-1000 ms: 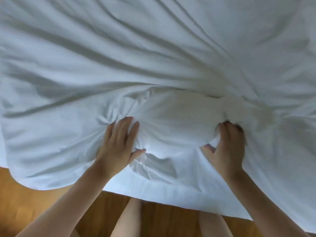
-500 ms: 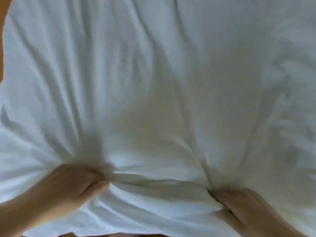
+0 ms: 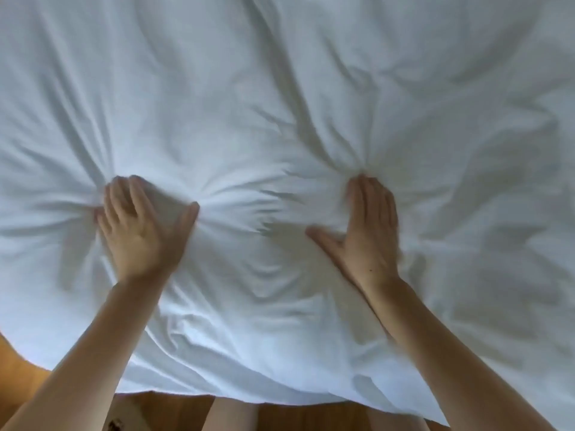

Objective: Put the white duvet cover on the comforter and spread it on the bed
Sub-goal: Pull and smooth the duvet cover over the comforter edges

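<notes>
**Both hands let go and press flat on the duvet cover**

Half a second ago both hands clutched bunched fabric; now they lie spread, palms down. The left hand (image 3: 141,227) presses the white duvet cover (image 3: 280,98) with straight fingers, thumb out, and creases radiate from its fingertips. The right hand (image 3: 365,231) presses likewise, well apart from the left. The cover fills the view, its near edge hanging over the wooden floor (image 3: 18,371).

Both my bare forearms reached forward and up from the lower corners, my left hand (image 3: 141,233) flat, palm down, fingers straight, thumb splayed right, my right hand (image 3: 367,236) likewise flat, fingers together, thumb spread left, hands well apart
</notes>
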The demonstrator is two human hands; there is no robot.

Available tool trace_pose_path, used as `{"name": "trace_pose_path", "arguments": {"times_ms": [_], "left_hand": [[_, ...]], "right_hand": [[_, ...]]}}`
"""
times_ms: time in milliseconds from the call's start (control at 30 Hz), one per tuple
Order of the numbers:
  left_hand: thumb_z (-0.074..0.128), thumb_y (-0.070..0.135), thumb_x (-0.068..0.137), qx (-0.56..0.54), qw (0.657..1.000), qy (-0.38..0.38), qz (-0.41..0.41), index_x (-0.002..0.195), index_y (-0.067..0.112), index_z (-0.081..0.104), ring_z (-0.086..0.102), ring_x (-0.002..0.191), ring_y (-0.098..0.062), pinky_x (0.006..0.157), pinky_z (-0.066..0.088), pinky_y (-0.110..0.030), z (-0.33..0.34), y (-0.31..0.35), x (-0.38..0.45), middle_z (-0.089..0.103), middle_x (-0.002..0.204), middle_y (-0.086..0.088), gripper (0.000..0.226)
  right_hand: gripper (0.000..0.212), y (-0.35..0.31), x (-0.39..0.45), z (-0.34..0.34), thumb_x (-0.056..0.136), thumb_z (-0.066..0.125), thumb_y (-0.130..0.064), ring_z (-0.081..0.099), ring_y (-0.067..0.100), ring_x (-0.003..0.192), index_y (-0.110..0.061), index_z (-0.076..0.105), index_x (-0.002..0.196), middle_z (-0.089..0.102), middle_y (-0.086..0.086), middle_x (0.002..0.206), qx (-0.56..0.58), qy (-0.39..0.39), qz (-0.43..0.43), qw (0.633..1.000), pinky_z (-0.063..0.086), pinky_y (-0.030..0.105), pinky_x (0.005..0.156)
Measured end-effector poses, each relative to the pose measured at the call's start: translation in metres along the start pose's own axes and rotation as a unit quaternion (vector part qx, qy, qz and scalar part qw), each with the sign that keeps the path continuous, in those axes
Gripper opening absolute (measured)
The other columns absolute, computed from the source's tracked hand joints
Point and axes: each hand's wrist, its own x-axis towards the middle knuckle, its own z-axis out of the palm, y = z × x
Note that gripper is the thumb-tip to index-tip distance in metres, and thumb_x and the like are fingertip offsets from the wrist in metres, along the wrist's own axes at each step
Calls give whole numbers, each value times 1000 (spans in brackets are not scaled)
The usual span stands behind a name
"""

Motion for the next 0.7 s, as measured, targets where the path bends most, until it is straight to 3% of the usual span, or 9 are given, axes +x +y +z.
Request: {"name": "trace_pose_path", "arguments": {"times_ms": [67,133,300,400,467,567,600,633,700], "left_hand": [[43,73,81,25,999,-26,-22,129,-7,42,46,119,-48,95,37,-55,7,-3,14,47,128,-33,94],[47,69,82,34,999,-37,-9,112,-9,50,56,98,-49,79,44,-55,8,4,31,56,106,-34,83],[55,39,96,-23,997,-56,41,91,-9,58,59,79,-54,70,45,-53,-22,6,57,59,80,-39,49],[55,33,94,-99,992,23,81,65,3,46,54,58,-49,53,36,-40,-69,3,44,53,59,-30,42],[59,25,94,-167,982,51,75,61,3,42,54,52,-43,48,34,-41,-102,4,34,50,54,-24,43],[63,23,94,-178,978,73,81,60,1,38,51,49,-46,45,39,-41,-104,6,32,47,52,-27,47],[62,25,92,-165,980,69,83,61,4,39,50,49,-48,46,37,-38,-93,5,36,48,52,-27,45],[61,27,92,-149,984,48,84,62,5,42,52,50,-48,49,35,-36,-78,3,40,50,53,-27,41],[62,26,93,-121,989,2,86,67,5,49,55,53,-48,53,35,-36,-55,-3,43,53,56,-27,36]], "right_hand": [[78,-3,14,16,82,56,-68,52,34,111,2,59,115,59,18,112,-12,32,1,999,37,41,101],[56,-5,27,26,86,56,-62,59,31,82,-7,63,89,62,10,83,-32,71,-28,997,43,40,79],[37,-13,56,-2,76,68,-43,54,31,36,-12,59,59,54,9,44,-62,21,-72,995,39,24,39],[22,-22,50,-89,70,69,-28,53,32,37,-9,59,64,51,8,45,-41,90,-104,990,41,26,43],[20,-23,43,-150,72,71,-18,49,33,41,-11,53,66,39,4,48,-31,102,-107,989,39,28,47],[20,-25,28,-137,78,67,-16,48,34,44,-14,51,66,43,8,51,-3,111,1,994,43,32,47],[15,-30,31,-108,81,65,-21,57,36,51,-13,57,71,54,12,57,-35,77,11,996,47,35,49],[13,-40,37,-78,85,61,-25,65,37,64,-13,61,81,64,14,70,-66,-39,13,997,51,37,55],[11,-41,55,-45,90,56,-24,67,37,87,-15,58,97,67,14,91,-68,-170,-19,983,51,37,68]]}}
